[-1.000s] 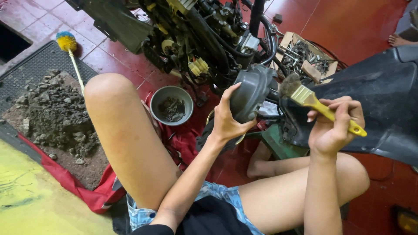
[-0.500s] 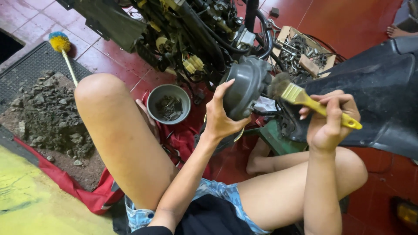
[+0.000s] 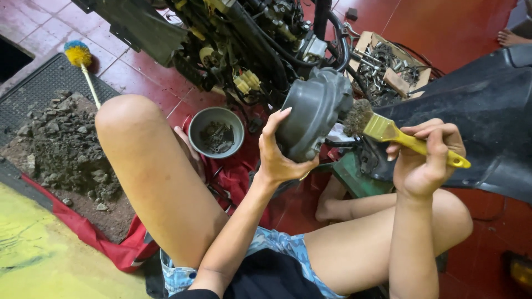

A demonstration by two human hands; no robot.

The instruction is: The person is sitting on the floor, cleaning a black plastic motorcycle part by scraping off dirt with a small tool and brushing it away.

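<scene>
My left hand (image 3: 279,155) grips a rounded grey engine cover (image 3: 313,109) from below and holds it up in front of a stripped motorcycle engine (image 3: 260,39). My right hand (image 3: 425,159) is closed around the yellow handle of a paintbrush (image 3: 388,130). The brush's dirty bristles touch the right edge of the grey cover. Both hands hover above my bare legs as I sit on the floor.
A grey metal bowl of small parts (image 3: 216,132) sits on a red cloth (image 3: 235,174) by my left knee. A cardboard box of parts (image 3: 388,63) lies behind. A black body panel (image 3: 487,111) lies right, rubble on a mat (image 3: 61,144) left, a blue-yellow duster (image 3: 78,55) beyond.
The brush head has moved left onto the edge of the grey cover. My left hand keeps the same hold on the cover.
</scene>
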